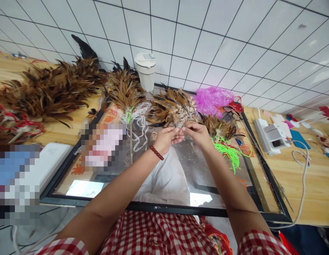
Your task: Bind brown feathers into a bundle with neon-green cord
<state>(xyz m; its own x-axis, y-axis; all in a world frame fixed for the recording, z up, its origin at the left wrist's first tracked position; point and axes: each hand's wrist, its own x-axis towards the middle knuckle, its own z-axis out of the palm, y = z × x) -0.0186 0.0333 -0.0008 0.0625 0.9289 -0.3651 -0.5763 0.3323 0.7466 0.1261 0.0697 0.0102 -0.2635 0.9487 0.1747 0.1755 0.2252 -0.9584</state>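
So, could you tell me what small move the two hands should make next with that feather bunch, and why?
Probably draw the feather bunch slightly nearer over the glass panel. The left hand and right hand pinch its base together at arm's length, among other bunches, so the stems look crowded.

The feather bundle [171, 109] pinched by both hands is soft, fluffy brown plumage with a slight sheen, lying on a glossy, mirror-like glass pane [164, 177] in a smooth black frame [159, 208]. Near the pane's far edge stand a smooth matt white plastic cup [145, 71] and crinkled, shiny pink plastic film [212, 100]. The table [310, 184] is pale wood with a smooth finish, and thin neon-green cord [229, 152] looks synthetic.
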